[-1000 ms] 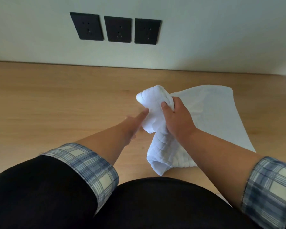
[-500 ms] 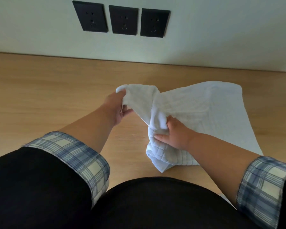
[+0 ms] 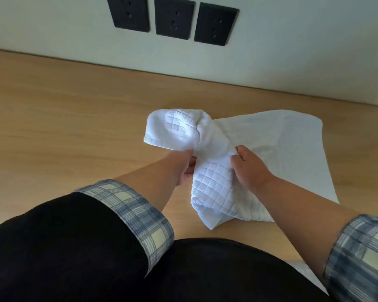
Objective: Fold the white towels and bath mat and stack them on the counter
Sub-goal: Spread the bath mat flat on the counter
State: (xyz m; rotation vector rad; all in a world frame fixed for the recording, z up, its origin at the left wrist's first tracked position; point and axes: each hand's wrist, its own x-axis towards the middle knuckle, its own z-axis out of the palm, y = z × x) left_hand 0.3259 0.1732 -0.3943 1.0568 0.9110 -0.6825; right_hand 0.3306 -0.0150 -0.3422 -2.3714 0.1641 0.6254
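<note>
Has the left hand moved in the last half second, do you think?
Yes: judged by the outlets, the left hand drew back from the wall.

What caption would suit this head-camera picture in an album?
The left hand and right hand grip a bunched quilted cloth over a flat towel on the counter.

quilted white cloth towel [image 3: 214, 184], matt wood counter [image 3: 74, 118]
</note>
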